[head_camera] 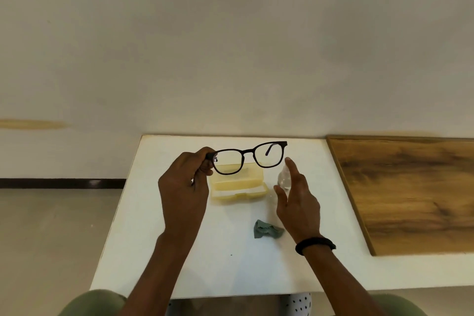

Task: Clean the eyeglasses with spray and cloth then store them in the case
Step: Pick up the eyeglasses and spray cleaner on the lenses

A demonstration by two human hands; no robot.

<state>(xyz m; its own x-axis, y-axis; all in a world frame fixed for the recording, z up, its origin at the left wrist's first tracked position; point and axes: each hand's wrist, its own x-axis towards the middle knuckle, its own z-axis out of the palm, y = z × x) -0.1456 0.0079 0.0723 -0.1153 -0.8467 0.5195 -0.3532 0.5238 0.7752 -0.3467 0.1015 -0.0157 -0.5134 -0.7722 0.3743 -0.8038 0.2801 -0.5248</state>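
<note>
My left hand (185,187) holds black-framed eyeglasses (248,152) by their left corner, raised above the white table (179,259) with the lenses facing me. Behind and below them lies an open pale-yellow case (239,186). My right hand (297,200) is open with fingers spread, just in front of a small clear spray bottle (283,179) that it partly hides; I cannot tell whether it touches the bottle. A crumpled grey-green cloth (266,229) lies on the table below the case, beside my right wrist.
A wood-grain board (410,192) covers the surface to the right of the white table. A pale wall stands right behind the table's far edge. Floor lies to the left. My knees show at the bottom edge.
</note>
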